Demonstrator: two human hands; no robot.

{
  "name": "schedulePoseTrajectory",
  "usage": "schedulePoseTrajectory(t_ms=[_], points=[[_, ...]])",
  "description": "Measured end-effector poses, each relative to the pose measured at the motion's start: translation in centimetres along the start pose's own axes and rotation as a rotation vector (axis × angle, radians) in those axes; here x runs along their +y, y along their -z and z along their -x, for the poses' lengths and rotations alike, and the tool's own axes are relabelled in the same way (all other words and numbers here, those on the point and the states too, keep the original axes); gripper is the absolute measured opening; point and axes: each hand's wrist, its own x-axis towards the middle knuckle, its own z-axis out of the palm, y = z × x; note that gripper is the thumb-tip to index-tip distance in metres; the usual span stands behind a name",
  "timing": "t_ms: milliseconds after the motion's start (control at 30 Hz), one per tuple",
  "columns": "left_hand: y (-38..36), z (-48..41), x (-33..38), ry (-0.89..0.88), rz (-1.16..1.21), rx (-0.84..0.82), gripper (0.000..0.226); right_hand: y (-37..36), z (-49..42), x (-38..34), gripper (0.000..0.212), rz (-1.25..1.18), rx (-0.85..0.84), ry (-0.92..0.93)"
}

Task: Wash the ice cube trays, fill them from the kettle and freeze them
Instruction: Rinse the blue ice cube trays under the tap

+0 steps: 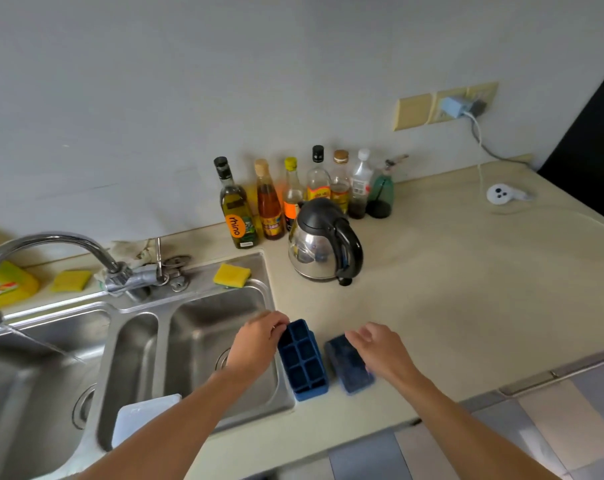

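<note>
Where the pale beige counter (449, 289) meets the stainless steel double sink (221, 317), a dark blue rectangular ice cube tray (304, 360) lies cells up, its long axis running from 6 to 12 o'clock, tipped slightly toward 11. Just beside it at 3 o'clock, parallel and apart, lies a second dark blue tray (347, 367), its top too blurred to show cells. The left hand (257, 342) is at the first tray's far left corner, about 10 o'clock, fingers curled over the rim in a pinch. The right hand (380, 348) is over the second tray's right edge, fingers loosely bent; whether it grips or only touches cannot be told. Each hand is nearest its own tray. The sink's right basin lies at 9 o'clock, just beside the first tray, so washing would likely mean a short carry leftward. A shiny steel kettle with a black lid and handle (323, 244) stands at 12 o'clock, well apart, with a row of glass bottles (269, 202) behind it along the wall
</note>
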Motion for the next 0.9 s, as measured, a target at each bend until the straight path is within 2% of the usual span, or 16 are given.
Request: schedulePoseTrajectory(t_ms=[133,300,400,500,567,767,900], points=[[-0.8,-0.2,0.3,0.005,-0.156,-0.053,0.02,-0.3,-0.4,2.7,0.032,0.202,-0.03,-0.016],[-2.3,0.2,0.0,-0.009,-0.254,-0.091,0.028,-0.8,-1.0,3.9,0.026,0.231,-0.055,-0.047],[-3.2,0.8,0.2,-0.038,-0.278,-0.079,0.051,-1.3,-1.4,4.4,0.022,0.245,-0.083,-0.078],[-4.6,1.9,0.5,-0.086,-0.384,-0.203,0.086,-1.7,-1.9,4.6,0.015,0.297,-0.128,-0.079],[-5.7,2.3,0.4,-0.121,-0.471,-0.262,0.097,-1.8,-2.1,4.8,0.01,0.31,-0.124,-0.072],[-6.8,2.5,-0.2,-0.15,-0.532,-0.221,0.093,-1.9,-1.9,5.9,0.015,0.271,-0.118,-0.06],[-6.4,2.5,-0.1,-0.142,-0.514,-0.239,0.094,-1.4,-1.5,5.0,0.027,0.253,-0.059,-0.034]])
